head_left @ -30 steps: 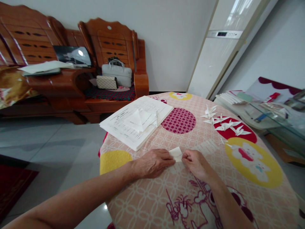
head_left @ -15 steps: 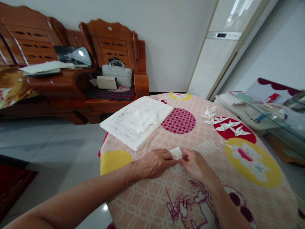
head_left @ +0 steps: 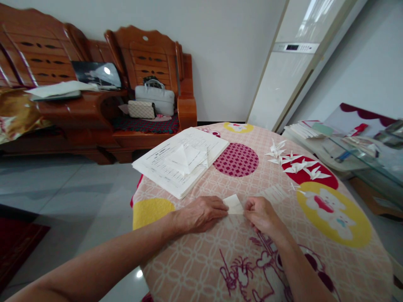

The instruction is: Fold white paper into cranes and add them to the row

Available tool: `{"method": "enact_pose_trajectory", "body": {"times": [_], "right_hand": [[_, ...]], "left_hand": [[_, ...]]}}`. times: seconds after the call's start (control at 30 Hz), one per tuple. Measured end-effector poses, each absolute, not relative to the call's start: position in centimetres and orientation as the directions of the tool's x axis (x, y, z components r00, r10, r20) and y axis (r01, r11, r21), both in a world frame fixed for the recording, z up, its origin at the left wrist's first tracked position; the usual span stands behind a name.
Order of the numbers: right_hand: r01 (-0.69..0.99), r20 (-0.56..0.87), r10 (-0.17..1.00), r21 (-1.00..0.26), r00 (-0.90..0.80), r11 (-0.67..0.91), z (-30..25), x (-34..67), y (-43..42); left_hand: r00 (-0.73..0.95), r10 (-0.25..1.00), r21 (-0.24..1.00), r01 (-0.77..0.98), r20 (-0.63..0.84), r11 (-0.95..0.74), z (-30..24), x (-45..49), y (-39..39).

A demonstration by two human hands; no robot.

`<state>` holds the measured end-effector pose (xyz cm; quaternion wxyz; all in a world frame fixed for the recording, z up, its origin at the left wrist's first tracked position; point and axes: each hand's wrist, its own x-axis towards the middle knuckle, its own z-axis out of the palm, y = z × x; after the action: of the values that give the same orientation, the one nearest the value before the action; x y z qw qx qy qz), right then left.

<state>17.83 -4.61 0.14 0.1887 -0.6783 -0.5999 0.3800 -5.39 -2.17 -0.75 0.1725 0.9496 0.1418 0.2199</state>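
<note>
A small folded piece of white paper (head_left: pixel 233 204) lies on the patterned tablecloth (head_left: pixel 252 260) near the table's front. My left hand (head_left: pixel 201 214) presses its left edge with fingers curled down on it. My right hand (head_left: pixel 262 214) is closed in a loose fist, thumb and fingers pinching the paper's right edge. Both wrists rest on the cloth.
A stack of printed sheets (head_left: pixel 179 161) with folded paper on top lies at the table's far left. Several white paper cranes (head_left: pixel 294 163) stand at the far right. Wooden chairs (head_left: pixel 147 79) with bags are behind; a glass shelf (head_left: pixel 352 151) with papers is right.
My right hand has slid slightly to the right along the paper's edge, showing more of the folded piece. My left hand has stayed in place.
</note>
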Motion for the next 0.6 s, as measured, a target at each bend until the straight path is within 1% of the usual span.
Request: {"method": "enact_pose_trajectory", "body": {"times": [0.1, 0.17, 0.23, 0.3, 0.33, 0.37, 0.43, 0.5, 0.6], "right_hand": [[0.622, -0.385, 0.923, -0.722, 0.003, -0.303, 0.0, 18.4, -4.8], [0.569, -0.384, 0.923, -0.762, -0.012, -0.309, -0.1, 18.9, -4.7], [0.546, -0.283, 0.959, -0.804, -0.005, -0.234, -0.2, 19.1, -4.5], [0.563, -0.134, 0.991, -0.82, -0.01, -0.105, -0.3, 19.0, -4.1], [0.568, -0.082, 0.996, -0.822, -0.028, -0.052, -0.3, 18.8, -3.9], [0.548, -0.067, 0.996, -0.836, -0.059, -0.024, -0.3, 18.5, -3.7], [0.459, -0.11, 0.988, -0.887, -0.106, -0.049, -0.2, 17.9, -3.3], [0.384, -0.182, 0.975, -0.916, -0.127, -0.121, -0.3, 17.5, -3.1], [0.339, -0.236, 0.96, -0.925, -0.152, -0.173, -0.4, 17.3, -3.0]], "left_hand": [[0.861, 0.345, 0.42, 0.175, 0.374, -0.891, -0.7, -5.5, -2.1], [0.856, 0.363, 0.442, 0.183, 0.368, -0.878, -0.5, -5.5, -2.1], [0.849, 0.388, 0.47, 0.195, 0.359, -0.861, -0.3, -5.4, -2.1], [0.839, 0.408, 0.496, 0.198, 0.361, -0.845, 0.0, -5.3, -2.2], [0.831, 0.418, 0.508, 0.197, 0.366, -0.839, 0.0, -5.3, -2.2], [0.824, 0.429, 0.519, 0.199, 0.371, -0.831, 0.1, -5.2, -2.2], [0.808, 0.458, 0.544, 0.21, 0.372, -0.813, 0.0, -5.2, -2.2], [0.782, 0.512, 0.572, 0.252, 0.355, -0.781, -0.2, -5.2, -2.1], [0.734, 0.604, 0.618, 0.326, 0.311, -0.715, -0.4, -5.0, -1.8]]}}
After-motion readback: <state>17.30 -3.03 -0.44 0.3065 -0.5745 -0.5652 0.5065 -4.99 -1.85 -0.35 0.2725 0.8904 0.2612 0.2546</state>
